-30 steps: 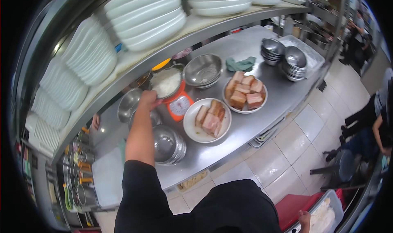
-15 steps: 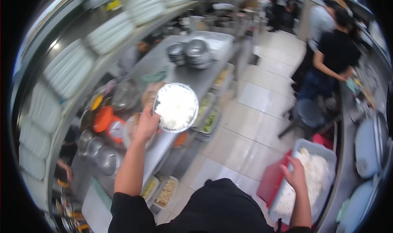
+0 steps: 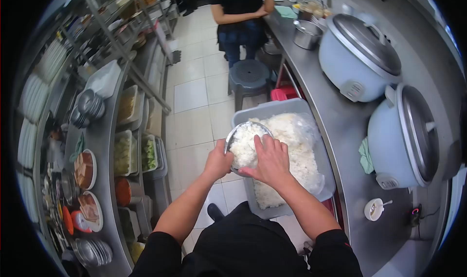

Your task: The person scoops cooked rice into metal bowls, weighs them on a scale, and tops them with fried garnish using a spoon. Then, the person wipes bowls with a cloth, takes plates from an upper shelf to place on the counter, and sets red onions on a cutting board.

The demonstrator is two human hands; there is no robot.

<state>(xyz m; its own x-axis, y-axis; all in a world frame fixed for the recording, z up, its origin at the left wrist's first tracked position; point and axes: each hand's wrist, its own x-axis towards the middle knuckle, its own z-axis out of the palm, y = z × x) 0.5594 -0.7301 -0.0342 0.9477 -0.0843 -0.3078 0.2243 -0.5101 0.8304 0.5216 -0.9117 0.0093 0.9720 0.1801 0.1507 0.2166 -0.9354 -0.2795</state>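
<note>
My left hand [image 3: 217, 162] is closed on the near-left rim of a round metal bowl [image 3: 234, 169] heaped with white rice [image 3: 243, 142]. Stretched across the bowl, my right hand [image 3: 273, 161] lies with its fingers on the rice and its thumb near the rim. Both hands are above the left part of a large grey tub [image 3: 327, 172], which holds a big mass of cooked rice [image 3: 296, 145]. Clear plastic shows around that rice. Part of the tub is hidden behind the bowl and my right forearm.
Two large rice cookers [image 3: 348, 65] [image 3: 396, 136] and a small white cup [image 3: 373, 209] stand on the right steel counter [image 3: 350, 199]. A plastic stool [image 3: 249, 75] and a person [image 3: 241, 14] are ahead. Stacked metal bowls [image 3: 90, 104] and meat plates [image 3: 92, 206] occupy the left counter.
My view has turned right. The rice-filled bowl has moved from beside the left counter to over the tub. My right hand has come from the tub onto the bowl's rice.
</note>
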